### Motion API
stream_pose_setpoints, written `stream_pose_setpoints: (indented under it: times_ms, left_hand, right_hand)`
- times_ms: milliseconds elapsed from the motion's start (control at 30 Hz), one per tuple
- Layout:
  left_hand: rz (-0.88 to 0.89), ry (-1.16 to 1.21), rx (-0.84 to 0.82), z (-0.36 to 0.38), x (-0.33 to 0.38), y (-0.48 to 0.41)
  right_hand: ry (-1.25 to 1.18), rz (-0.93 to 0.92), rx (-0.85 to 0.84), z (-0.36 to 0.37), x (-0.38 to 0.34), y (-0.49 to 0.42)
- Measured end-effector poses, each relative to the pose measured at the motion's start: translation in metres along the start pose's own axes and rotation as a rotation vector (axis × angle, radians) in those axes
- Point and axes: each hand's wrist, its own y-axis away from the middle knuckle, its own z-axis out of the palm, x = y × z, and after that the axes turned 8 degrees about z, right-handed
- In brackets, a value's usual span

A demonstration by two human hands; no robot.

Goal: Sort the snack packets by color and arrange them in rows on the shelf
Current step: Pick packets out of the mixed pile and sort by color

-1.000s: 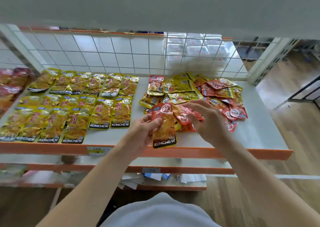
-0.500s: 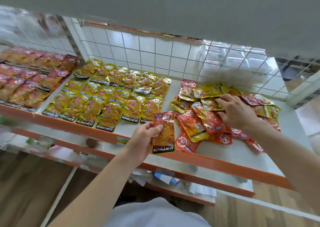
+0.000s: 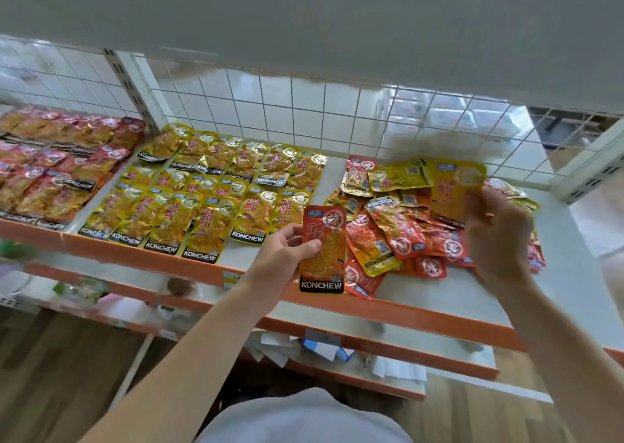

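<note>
At frame centre the left hand (image 3: 282, 260) pinches a red packet (image 3: 322, 250) upright. At right, the right hand (image 3: 498, 236) grips a yellow packet (image 3: 452, 189) above the mixed pile (image 3: 388, 236).

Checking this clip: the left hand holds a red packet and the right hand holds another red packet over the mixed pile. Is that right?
Not quite. The left hand does hold a red packet, but the right hand holds a yellow packet, not a red one, over the mixed pile. The head view shows it.
</note>
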Motion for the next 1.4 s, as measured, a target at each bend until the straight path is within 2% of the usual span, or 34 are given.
stream_pose_setpoints:
  times_ms: [100,167,367,533,800,1400]
  left_hand:
    - [0.048,-0.047,-0.009,0.007,0.003,-0.003]
    - [0.074,-0.072,0.008,0.011,0.004,-0.003]
    - [0.147,-0.135,0.1,0.016,0.004,0.002]
    - [0.172,-0.167,0.179,0.01,0.001,0.012]
    - [0.168,-0.158,0.182,-0.017,0.0,0.023]
    - [0.188,-0.117,0.152,-0.183,0.035,0.015]
  right_hand:
    - [-0.443,0.336,-0.115,-0.002,-0.021,0.02]
    - [-0.605,0.494,-0.184,0.0,-0.029,0.034]
    - [-0.784,0.649,-0.356,0.007,-0.043,0.068]
    - [-0.816,0.67,-0.457,0.009,-0.058,0.083]
    - [-0.827,0.715,-0.452,0.027,-0.087,0.096]
    - [-0.705,0.682,-0.448,0.122,-0.203,0.154]
